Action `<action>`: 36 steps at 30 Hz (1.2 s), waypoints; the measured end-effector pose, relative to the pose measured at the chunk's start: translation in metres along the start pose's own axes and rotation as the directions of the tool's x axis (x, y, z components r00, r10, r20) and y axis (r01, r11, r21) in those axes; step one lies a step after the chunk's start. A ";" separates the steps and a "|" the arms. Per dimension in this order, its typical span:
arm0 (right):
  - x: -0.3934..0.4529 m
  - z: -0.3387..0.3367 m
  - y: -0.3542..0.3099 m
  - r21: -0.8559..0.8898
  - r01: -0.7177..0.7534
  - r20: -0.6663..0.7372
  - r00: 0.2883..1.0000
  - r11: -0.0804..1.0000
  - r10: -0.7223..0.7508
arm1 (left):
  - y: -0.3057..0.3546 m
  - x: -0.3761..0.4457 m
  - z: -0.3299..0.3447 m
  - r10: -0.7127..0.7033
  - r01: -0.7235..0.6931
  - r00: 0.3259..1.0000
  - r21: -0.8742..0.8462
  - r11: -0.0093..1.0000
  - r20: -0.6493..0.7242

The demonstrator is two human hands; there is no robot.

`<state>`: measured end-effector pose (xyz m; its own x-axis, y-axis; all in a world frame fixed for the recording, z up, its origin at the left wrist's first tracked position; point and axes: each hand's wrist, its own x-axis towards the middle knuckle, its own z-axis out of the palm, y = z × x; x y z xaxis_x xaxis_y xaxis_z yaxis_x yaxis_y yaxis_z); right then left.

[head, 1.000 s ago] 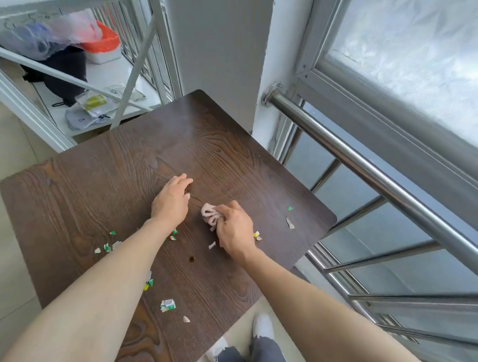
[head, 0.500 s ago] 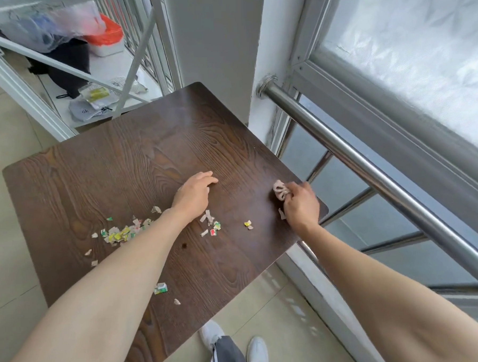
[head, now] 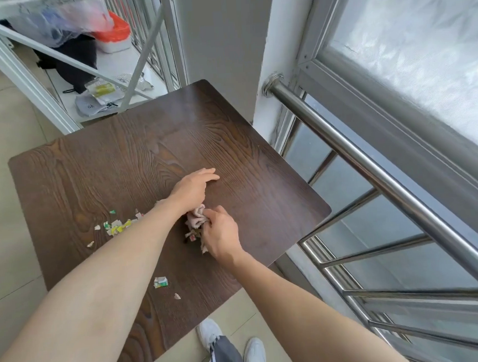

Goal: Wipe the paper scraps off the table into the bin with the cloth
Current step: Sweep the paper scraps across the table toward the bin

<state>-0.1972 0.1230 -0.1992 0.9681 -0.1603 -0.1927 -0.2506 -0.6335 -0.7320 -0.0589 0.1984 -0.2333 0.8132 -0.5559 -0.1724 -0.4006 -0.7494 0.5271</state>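
Scraps are mid-sweep right now, that's how I'd read this step. Right hand [head: 221, 234] is closed around a bunched-up pinkish cloth [head: 196, 219], pressed down on the dark wood table [head: 231, 153] roughly in the middle, with a few paper bits [head: 191, 235] tucked right against the cloth's near edge. Left hand [head: 194, 187] lies flat and open on the tabletop just beyond the cloth, fingers spread, holding nothing, and that forearm crosses right over the cloth.

Rest of the mess: a main pile of scraps [head: 117, 226] sits left of the left forearm, and a green-and-white piece [head: 160, 282] plus a tiny one [head: 177, 296] lie closer to the near edge, well apart from the pile.

Thing is, I can't see a bin anywhere in view, so no idea which edge the stuff is meant to go over. My guess for the next move: push the cloth leftward so its little clump joins the big pile, then go get the two stragglers near the front. Probably needs light, flat pressure so the small bits don't slip under the cloth
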 end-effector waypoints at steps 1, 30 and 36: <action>0.000 0.000 -0.003 0.010 0.023 0.025 0.999 1.000 -0.023 | -0.002 -0.003 -0.004 -0.006 0.006 1.000 -0.016 1.000 -0.006; 0.045 0.081 -0.071 -0.300 0.161 0.068 0.987 0.940 -0.148 | -0.154 -0.132 -0.076 -0.487 0.536 0.790 0.032 0.844 -0.372; 0.038 0.063 -0.066 -0.243 0.239 0.017 0.970 0.940 -0.242 | -0.157 -0.150 -0.079 -0.449 0.452 0.824 -0.079 0.889 -0.346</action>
<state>-0.1443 0.2065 -0.1991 0.9997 0.0106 -0.0211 -0.0035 -0.8177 -0.5756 -0.0844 0.4277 -0.2242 0.9959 0.0033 -0.0908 0.0446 -0.8885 0.4566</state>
